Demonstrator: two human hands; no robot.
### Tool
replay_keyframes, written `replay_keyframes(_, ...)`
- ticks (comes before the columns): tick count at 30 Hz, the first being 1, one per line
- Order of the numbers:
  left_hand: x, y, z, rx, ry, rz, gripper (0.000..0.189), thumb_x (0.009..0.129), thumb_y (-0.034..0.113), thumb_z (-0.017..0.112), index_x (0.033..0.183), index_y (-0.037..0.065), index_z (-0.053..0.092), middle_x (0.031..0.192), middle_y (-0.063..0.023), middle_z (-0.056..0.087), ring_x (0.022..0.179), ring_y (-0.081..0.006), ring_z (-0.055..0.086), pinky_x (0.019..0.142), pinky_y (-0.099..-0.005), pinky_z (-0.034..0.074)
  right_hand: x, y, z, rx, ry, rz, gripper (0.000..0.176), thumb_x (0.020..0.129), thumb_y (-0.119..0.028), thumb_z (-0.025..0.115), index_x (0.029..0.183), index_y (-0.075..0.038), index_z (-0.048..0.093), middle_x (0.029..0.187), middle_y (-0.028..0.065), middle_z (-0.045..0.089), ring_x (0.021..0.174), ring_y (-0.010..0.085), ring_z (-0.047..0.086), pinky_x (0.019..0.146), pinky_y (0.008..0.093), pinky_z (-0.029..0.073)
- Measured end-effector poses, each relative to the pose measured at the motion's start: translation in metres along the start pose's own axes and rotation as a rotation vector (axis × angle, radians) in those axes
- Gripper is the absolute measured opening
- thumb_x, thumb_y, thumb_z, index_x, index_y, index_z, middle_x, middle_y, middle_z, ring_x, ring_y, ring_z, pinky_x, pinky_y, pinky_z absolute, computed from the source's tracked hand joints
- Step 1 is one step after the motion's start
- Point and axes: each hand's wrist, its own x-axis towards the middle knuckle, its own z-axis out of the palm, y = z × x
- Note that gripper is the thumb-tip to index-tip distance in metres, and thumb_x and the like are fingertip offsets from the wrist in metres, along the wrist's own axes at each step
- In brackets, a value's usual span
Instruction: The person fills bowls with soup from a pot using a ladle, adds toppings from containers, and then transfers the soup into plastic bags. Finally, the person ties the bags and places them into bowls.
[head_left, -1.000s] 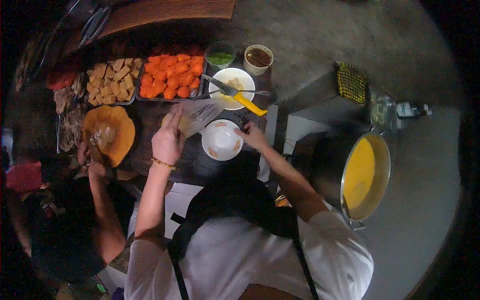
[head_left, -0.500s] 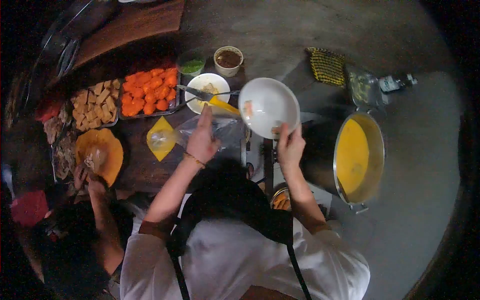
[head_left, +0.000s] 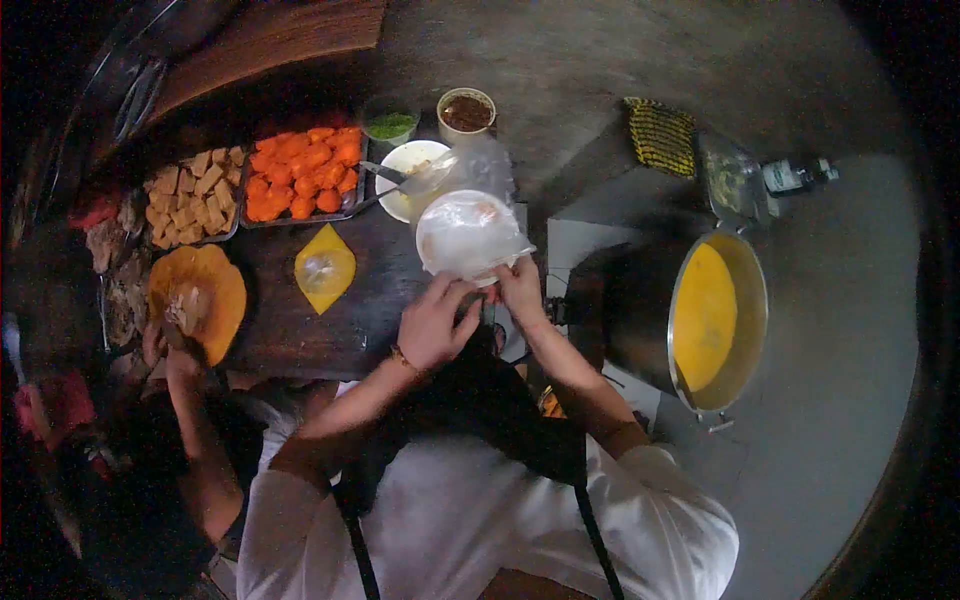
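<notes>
A white bowl (head_left: 455,235) is held in front of my body with a clear plastic bag (head_left: 478,180) over it. My left hand (head_left: 435,322) is closed on the bag's near edge at the bowl's lower left. At the lower right of the bowl, my right hand (head_left: 520,290) pinches the bag and rim. Just behind stands another white bowl (head_left: 396,204) with a utensil across it. A yellow packet (head_left: 325,268) lies to the left on the dark table (head_left: 290,335).
Trays of orange-red pieces (head_left: 300,175) and tan cubes (head_left: 195,195) stand at left, near a co-worker's hands (head_left: 175,350) at an orange bowl (head_left: 225,300). Cups of green bits (head_left: 390,125) and dark sauce (head_left: 466,112) stand behind. A large pot (head_left: 755,320) holds yellow liquid at right.
The white bowl has moved left and nearer to me. The plastic bag has come up off the table over it. My left hand has moved right and back to the bowl; my right hand has shifted left.
</notes>
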Motion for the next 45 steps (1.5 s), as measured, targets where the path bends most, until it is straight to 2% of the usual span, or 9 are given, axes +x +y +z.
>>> replay_keyframes(4, -0.016, -0.007, 0.025, -0.974, 0.080, -0.948, 0.028, 0.083, 0.020, 0.054, 0.103, 0.001, 0.048, 0.085, -0.0086, 0.059, 0.063, -0.0166, 0.057, 0.052, -0.0261, 0.044, -0.017, -0.018, 0.032, 0.279, -0.041, -0.092, 0.024, 0.082, -0.005, 0.051, 0.103, 0.001, 0.041, 0.072, 0.0086, 0.058, 0.047, 0.0134, 0.053, 0.038, 0.0256, 0.041)
replay_keyframes(12, -0.008, -0.056, 0.029, -1.500, 0.869, -0.938, 0.038, 0.081, 0.015, 0.057, 0.116, 0.002, 0.045, 0.105, -0.0094, 0.054, 0.091, -0.0211, 0.056, 0.077, -0.0339, 0.046, -0.031, -0.051, 0.045, -0.200, -0.268, 0.124, 0.018, 0.081, -0.013, 0.055, 0.079, 0.005, 0.055, 0.068, 0.0116, 0.057, 0.055, 0.0166, 0.055, 0.046, 0.0285, 0.042)
replay_keyframes(14, -0.003, -0.057, 0.027, -1.465, 0.857, -0.996, 0.039, 0.081, 0.014, 0.056, 0.116, 0.001, 0.044, 0.105, -0.0097, 0.054, 0.090, -0.0215, 0.056, 0.076, -0.0333, 0.047, -0.035, -0.081, 0.042, -0.883, 0.278, -0.660, 0.022, 0.074, -0.015, 0.060, 0.089, 0.000, 0.055, 0.096, 0.0155, 0.054, 0.089, 0.0273, 0.053, 0.069, 0.0370, 0.041)
replay_keyframes(18, -0.001, -0.053, 0.029, -1.237, 0.593, -1.204, 0.036, 0.081, 0.020, 0.053, 0.115, 0.007, 0.047, 0.093, -0.0056, 0.060, 0.079, -0.0194, 0.059, 0.066, -0.0320, 0.049, -0.025, -0.102, 0.053, -1.024, 0.215, -0.971, 0.029, 0.071, -0.012, 0.059, 0.099, -0.010, 0.052, 0.106, 0.0138, 0.050, 0.098, 0.0348, 0.047, 0.078, 0.0402, 0.037)
replay_keyframes(25, -0.003, -0.090, 0.060, -1.079, 0.431, -0.709, 0.036, 0.081, 0.009, 0.049, 0.114, -0.002, 0.046, 0.104, -0.0107, 0.056, 0.089, -0.0221, 0.057, 0.071, -0.0306, 0.048, -0.068, -0.116, 0.039, -0.774, -0.323, -0.616, 0.021, 0.074, -0.014, 0.056, 0.092, -0.005, 0.052, 0.089, 0.0180, 0.055, 0.082, 0.0390, 0.053, 0.070, 0.0428, 0.041)
replay_keyframes(29, 0.038, -0.053, 0.025, -0.878, 0.333, -0.624, 0.045, 0.081, 0.020, 0.050, 0.121, 0.002, 0.040, 0.112, -0.0077, 0.049, 0.099, -0.0193, 0.048, 0.083, -0.0301, 0.040, -0.058, -0.150, 0.016, -0.754, 0.233, -0.837, 0.025, 0.074, -0.018, 0.059, 0.094, -0.003, 0.053, 0.091, 0.0181, 0.055, 0.090, 0.0363, 0.052, 0.079, 0.0430, 0.039)
replay_keyframes(33, 0.008, -0.126, 0.111, -0.938, 0.090, -0.564, 0.048, 0.088, 0.034, 0.038, 0.125, 0.003, 0.037, 0.117, -0.0082, 0.046, 0.104, -0.0186, 0.046, 0.084, -0.0316, 0.042, -0.052, -0.111, 0.008, -0.690, -0.388, -0.399, 0.036, 0.069, -0.017, 0.065, 0.101, -0.003, 0.054, 0.103, 0.0140, 0.054, 0.099, 0.0311, 0.050, 0.087, 0.0391, 0.036)
replay_keyframes(41, 0.046, -0.090, 0.052, -1.067, 0.166, -0.777, 0.049, 0.088, 0.036, 0.037, 0.126, 0.004, 0.036, 0.118, -0.0082, 0.044, 0.105, -0.0190, 0.045, 0.085, -0.0321, 0.042, -0.194, -0.032, -0.252, -0.995, 1.251, -0.419, 0.047, 0.065, -0.010, 0.068, 0.107, 0.000, 0.048, 0.102, 0.0151, 0.050, 0.095, 0.0298, 0.046, 0.087, 0.0389, 0.033)
replay_keyframes(45, 0.063, -0.064, 0.039, -1.063, 0.159, -0.794, 0.050, 0.088, 0.037, 0.037, 0.127, 0.005, 0.035, 0.119, -0.0082, 0.044, 0.106, -0.0193, 0.044, 0.086, -0.0324, 0.041, -0.236, 0.053, -0.329, -0.948, 1.184, -0.238, 0.056, 0.062, -0.013, 0.072, 0.111, -0.001, 0.046, 0.108, 0.0158, 0.048, 0.099, 0.0305, 0.045, 0.088, 0.0391, 0.035)
